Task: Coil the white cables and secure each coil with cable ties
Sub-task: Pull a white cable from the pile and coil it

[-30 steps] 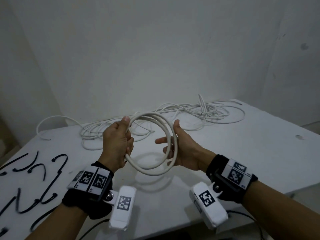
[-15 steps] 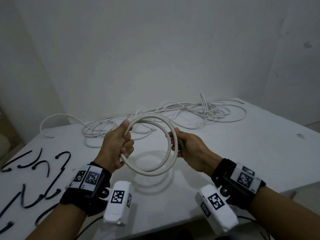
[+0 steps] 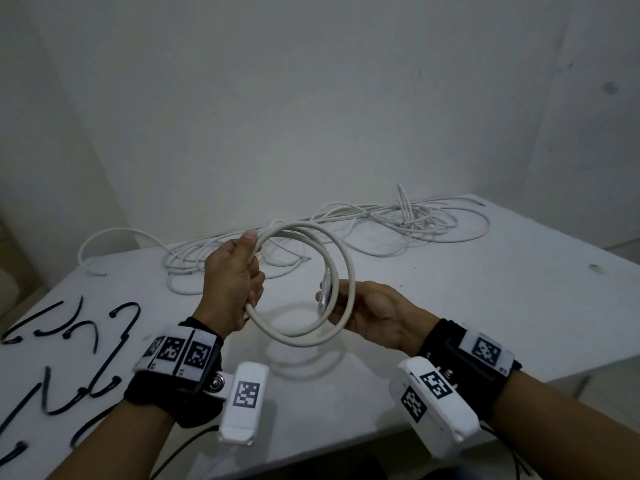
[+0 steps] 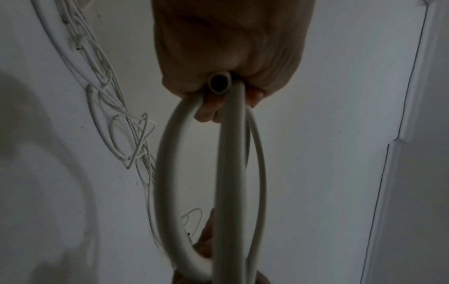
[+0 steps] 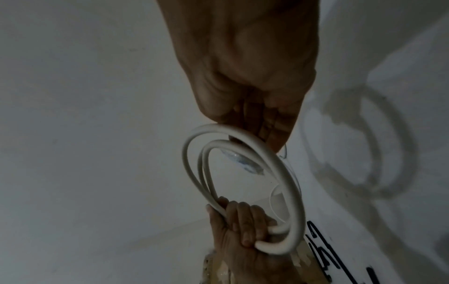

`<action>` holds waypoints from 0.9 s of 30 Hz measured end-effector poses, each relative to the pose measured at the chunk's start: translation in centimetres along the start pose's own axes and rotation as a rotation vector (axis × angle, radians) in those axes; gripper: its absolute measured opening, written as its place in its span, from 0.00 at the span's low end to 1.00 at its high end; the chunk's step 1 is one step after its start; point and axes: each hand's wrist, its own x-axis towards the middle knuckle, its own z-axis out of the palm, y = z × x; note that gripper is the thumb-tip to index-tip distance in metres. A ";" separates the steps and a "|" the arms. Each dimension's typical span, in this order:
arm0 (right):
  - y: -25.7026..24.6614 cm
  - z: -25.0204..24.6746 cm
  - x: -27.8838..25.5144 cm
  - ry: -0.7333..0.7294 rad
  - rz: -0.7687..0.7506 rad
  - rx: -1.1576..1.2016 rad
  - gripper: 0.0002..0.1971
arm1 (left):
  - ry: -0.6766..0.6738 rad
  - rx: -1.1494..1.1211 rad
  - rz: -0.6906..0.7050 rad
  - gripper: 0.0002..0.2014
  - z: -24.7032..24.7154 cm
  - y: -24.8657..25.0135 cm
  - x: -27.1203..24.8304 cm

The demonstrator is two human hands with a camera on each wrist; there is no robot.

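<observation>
A coil of thick white cable (image 3: 300, 338), about two loops, is held upright above the white table (image 3: 467, 306). My left hand (image 3: 235, 282) grips the coil's left side, thumb on top; in the left wrist view the cable's cut end (image 4: 218, 83) sticks out of the left hand (image 4: 228, 48). My right hand (image 3: 370, 311) grips the coil's right side, with a clear connector (image 3: 324, 293) showing at its fingers. In the right wrist view the right hand (image 5: 252, 92) holds the coil (image 5: 287, 173) by the connector (image 5: 245, 163).
Loose thin white cables (image 3: 408, 220) lie tangled along the table's back edge, by the wall. Several black cable ties (image 3: 93, 341) are scattered on the table's left part. The table's front edge runs just below my wrists.
My right hand, open behind the coil a second ago, has curled round the coil's right side and dropped a little. The left hand keeps its grip.
</observation>
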 end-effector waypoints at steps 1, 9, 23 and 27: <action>-0.2 0.1 -0.1 0.001 0.007 0.024 0.13 | 0.019 0.007 0.017 0.14 0.0 0.0 0.1; -0.7 0.9 0.5 0.051 -0.091 -0.240 0.24 | 0.065 0.036 0.062 0.16 0.2 -0.7 0.2; 0.1 2.4 2.0 0.180 -0.117 0.257 0.17 | -0.061 0.301 0.158 0.20 -0.3 -1.8 -2.0; 0.8 2.4 2.0 0.227 -0.139 0.242 0.16 | -0.103 0.369 0.120 0.23 -1.0 -1.3 -2.1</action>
